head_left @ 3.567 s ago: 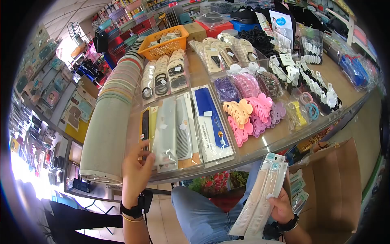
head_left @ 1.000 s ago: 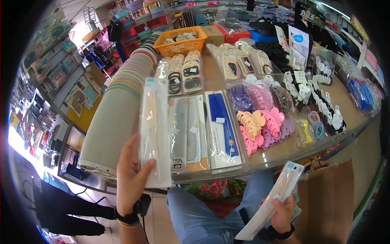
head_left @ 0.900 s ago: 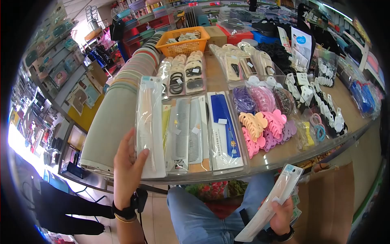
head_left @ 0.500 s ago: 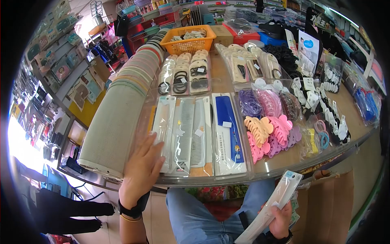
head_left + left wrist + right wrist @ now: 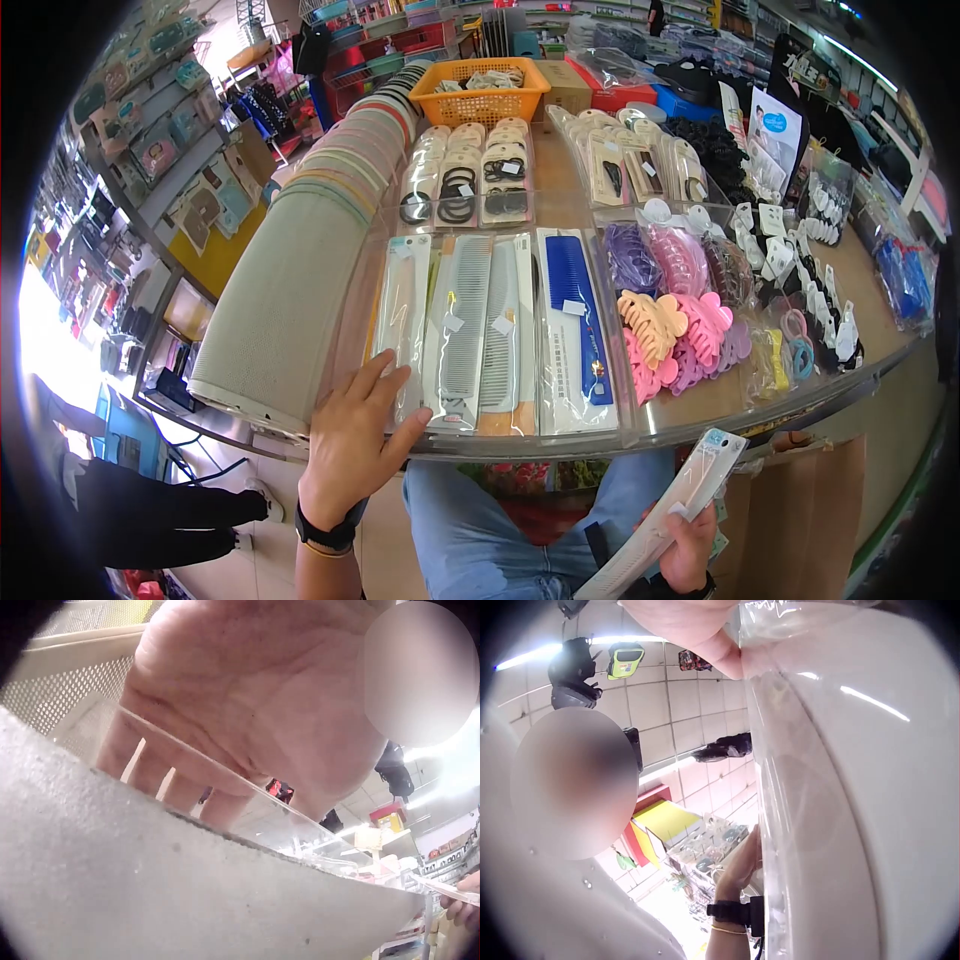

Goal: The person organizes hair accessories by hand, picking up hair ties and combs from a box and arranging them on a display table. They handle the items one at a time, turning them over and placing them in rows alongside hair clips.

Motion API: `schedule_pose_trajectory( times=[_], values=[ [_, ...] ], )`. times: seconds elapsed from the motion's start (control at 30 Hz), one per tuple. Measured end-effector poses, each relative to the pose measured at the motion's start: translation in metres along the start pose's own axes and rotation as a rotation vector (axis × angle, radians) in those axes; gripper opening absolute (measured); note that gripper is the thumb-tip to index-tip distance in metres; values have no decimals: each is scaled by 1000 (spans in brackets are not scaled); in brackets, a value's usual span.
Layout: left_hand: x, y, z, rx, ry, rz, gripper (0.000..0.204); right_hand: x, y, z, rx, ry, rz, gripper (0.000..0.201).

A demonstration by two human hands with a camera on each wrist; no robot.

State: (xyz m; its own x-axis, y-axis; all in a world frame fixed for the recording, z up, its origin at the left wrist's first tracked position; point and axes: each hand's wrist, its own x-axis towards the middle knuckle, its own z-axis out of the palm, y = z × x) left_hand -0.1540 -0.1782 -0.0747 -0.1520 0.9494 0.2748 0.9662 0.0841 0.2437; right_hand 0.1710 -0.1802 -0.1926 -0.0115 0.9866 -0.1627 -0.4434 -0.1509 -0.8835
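My left hand lies over the front edge of the clear tray, its fingers spread and its fingertips at the lower end of a packaged comb. In the left wrist view, the palm faces the camera above the tray's clear wall, holding nothing. Grey combs and a blue comb lie to its right in the tray. Low at the right, my right hand pinches a clear-wrapped package, tilted over the lap; the right wrist view shows its plastic close up.
A rolled grey mat lies left of the tray. Claw clips, carded hair ties and an orange basket stand on the table. An open cardboard box is below right. Someone's dark-trousered legs show at the left.
The left hand has set a wrapped comb in the tray's left part and let go of it. Its fingers now rest spread there. The right hand holds one package, where two showed earlier.
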Motion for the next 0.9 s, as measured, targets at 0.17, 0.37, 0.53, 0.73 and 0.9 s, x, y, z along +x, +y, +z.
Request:
schedule_pose_trajectory(
  times=[0.17,0.37,0.53,0.73,0.9],
  values=[
    [2,-3,8,59,131,11,41,0,1,-3,-2,-6,-30,47],
    [-1,-2,5,89,116,-35,41,-8,-20,12,64,-30,14,33],
    [-2,-1,5,114,76,-63,42,-9,-17,7,34,-74,24,40],
    [-10,13,8,138,276,81,36,-4,-4,1,-12,-55,-73,49],
    [-42,60,23,-463,95,378,33,2,-14,17,-5,-12,-136,50]
  ],
)
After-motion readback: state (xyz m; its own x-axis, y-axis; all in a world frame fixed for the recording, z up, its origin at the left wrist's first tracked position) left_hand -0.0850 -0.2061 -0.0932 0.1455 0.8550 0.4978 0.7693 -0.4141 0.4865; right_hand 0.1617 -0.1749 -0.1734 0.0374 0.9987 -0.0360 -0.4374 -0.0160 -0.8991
